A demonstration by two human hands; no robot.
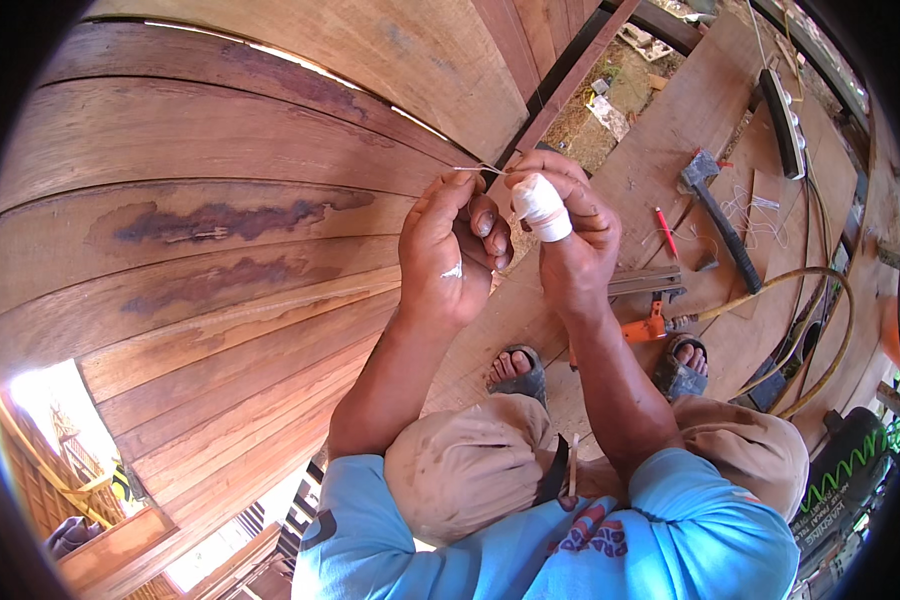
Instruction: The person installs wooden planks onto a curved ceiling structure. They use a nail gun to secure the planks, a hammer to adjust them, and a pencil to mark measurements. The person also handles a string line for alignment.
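Observation:
My left hand (438,255) and my right hand (588,230) are raised close together beside a plank wall. A thin white string (482,167) runs between their fingertips. My left thumb and forefinger pinch one part of it, and the other fingers curl in. On the right side, my fingers are closed around the string, though the exact grip is partly hidden. White tape (541,208) wraps my right thumb. A white smear marks the left hand near the wrist.
The wooden plank wall (220,145) fills the left. On the board floor to the right lie a red pencil or marker (666,232), a dark-handled hammer or hatchet (727,220), tangled white string (758,212), an orange nail gun (646,328), a yellowish hose (851,312) and a power strip (782,124).

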